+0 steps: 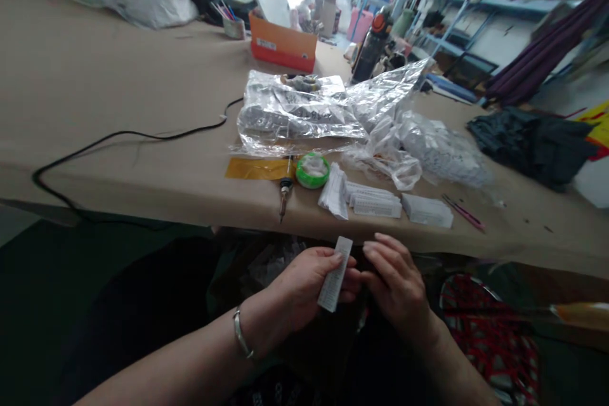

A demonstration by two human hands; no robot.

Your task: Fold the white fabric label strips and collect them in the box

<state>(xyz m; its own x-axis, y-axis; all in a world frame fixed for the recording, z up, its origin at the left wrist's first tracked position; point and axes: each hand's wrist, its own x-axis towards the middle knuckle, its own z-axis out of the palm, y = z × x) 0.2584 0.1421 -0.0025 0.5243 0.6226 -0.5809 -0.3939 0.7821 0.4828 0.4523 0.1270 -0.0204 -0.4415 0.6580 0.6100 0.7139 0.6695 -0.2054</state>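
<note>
My left hand (309, 279) is closed on a narrow white printed strip (335, 276), the thumb pressed on its face, in front of the table's edge. Close on its right is my right hand (397, 279), its fingers bent and slightly apart, with nothing visible in them; its fingertips are near the left fingers. On the table beyond lie a fanned stack of white strips (335, 191), more printed strips (375, 203) and a translucent stack (427, 210). A green round container (313, 170) with white material stands beside a pen-like tool (284, 196).
Clear plastic packaging (299, 114) covers the table's middle. Pink tweezers (464, 212) lie at the right, and a black cable (118, 134) runs left. Farther back are an orange box (283, 44) and a dark bottle (371, 47). A red patterned item (490, 336) is below right.
</note>
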